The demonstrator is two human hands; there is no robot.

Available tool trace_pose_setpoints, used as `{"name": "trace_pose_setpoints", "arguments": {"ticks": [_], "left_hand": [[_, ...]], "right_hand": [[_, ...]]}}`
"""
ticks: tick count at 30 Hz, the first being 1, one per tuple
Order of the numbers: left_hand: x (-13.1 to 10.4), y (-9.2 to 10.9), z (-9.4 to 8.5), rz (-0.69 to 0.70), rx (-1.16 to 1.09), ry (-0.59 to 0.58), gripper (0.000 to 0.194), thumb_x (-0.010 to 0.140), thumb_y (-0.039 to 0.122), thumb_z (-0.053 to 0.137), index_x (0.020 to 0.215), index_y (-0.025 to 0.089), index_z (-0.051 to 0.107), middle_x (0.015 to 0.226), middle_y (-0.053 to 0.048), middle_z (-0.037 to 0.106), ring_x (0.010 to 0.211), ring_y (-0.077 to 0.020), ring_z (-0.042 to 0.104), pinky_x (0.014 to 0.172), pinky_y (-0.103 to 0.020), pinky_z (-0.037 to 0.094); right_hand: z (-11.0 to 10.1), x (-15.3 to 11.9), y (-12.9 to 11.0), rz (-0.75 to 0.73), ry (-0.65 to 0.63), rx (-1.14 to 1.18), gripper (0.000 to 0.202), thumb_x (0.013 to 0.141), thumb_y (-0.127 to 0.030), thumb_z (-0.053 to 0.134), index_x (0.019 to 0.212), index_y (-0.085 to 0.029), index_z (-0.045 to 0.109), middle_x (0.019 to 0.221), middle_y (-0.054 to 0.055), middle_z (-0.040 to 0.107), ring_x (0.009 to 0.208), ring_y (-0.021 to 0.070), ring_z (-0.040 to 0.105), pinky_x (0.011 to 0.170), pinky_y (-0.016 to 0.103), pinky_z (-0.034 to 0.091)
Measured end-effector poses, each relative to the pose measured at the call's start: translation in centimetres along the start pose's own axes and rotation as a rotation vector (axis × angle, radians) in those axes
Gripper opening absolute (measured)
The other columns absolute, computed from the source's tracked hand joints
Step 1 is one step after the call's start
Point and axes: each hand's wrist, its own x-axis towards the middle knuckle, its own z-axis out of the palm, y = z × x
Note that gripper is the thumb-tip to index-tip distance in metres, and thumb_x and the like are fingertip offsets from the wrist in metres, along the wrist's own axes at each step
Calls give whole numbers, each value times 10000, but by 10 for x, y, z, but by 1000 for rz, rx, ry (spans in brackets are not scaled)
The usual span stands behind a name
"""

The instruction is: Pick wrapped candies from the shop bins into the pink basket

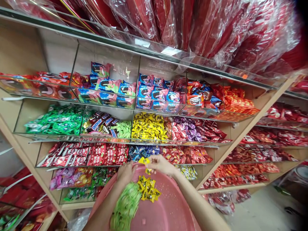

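A pink plastic basket (168,205) is at the bottom centre, below the shelves. Inside it lie green-wrapped candies (126,205) on the left and a small heap of yellow-wrapped candies (149,189) beside them. My left hand (126,171) is closed on the basket's far rim. Just right of it, my right hand (160,164) pinches a yellow candy (143,160) over the rim. Another yellow piece shows just below the right fingers. A pile of the same yellow candies (149,126) fills a shelf compartment above the hands.
Glass-fronted shelves hold green candies (56,120), Snickers bars (101,122), blue cookie packs (158,93) and red packets (108,154). Plastic-wrapped red items (168,19) crowd the top shelf. More shelves of red candy (260,154) stand at right, above the floor (255,208).
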Motion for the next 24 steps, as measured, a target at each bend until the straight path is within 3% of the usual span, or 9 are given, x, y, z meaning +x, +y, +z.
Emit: {"name": "trace_pose_setpoints", "arguments": {"ticks": [2, 4, 8, 13, 24], "left_hand": [[-1, 0, 0, 10, -6, 8, 416, 887, 464, 244, 983, 204, 554, 952, -69, 682, 860, -198, 616, 699, -289, 391], [-2, 0, 0, 11, -11, 17, 416, 885, 468, 247, 979, 202, 554, 949, -67, 684, 863, -201, 617, 697, -291, 391], [-2, 2, -3, -16, -15, -1, 415, 882, 471, 260, 990, 201, 556, 945, -69, 686, 874, -199, 617, 705, -288, 390], [-2, 3, -5, -22, -14, -14, 408, 879, 468, 274, 998, 200, 558, 965, -63, 683, 888, -197, 616, 717, -281, 390], [-1, 1, -3, 5, -24, 5, 406, 876, 471, 278, 993, 200, 558, 958, -69, 680, 887, -202, 613, 712, -285, 390]], "right_hand": [[7, -1, 32, 67, 42, -121, 347, 638, -451, 661, 600, -179, 448, 477, -87, 420, 456, 82, 446, 457, 213, 344], [13, -1, 59, 92, 171, -362, 290, 649, -337, 659, 565, -174, 434, 502, -80, 401, 503, 85, 433, 492, 216, 320], [22, -3, 93, 177, 411, -771, 51, 653, -170, 595, 644, -147, 550, 653, -7, 542, 656, 133, 485, 568, 234, 314], [29, -7, 105, 259, 464, -860, 101, 669, -127, 519, 732, -116, 598, 782, 82, 612, 725, 174, 526, 609, 252, 335], [29, -9, 114, 235, 408, -924, 119, 699, -176, 555, 795, -125, 605, 841, 81, 636, 763, 173, 549, 619, 237, 344]]}}
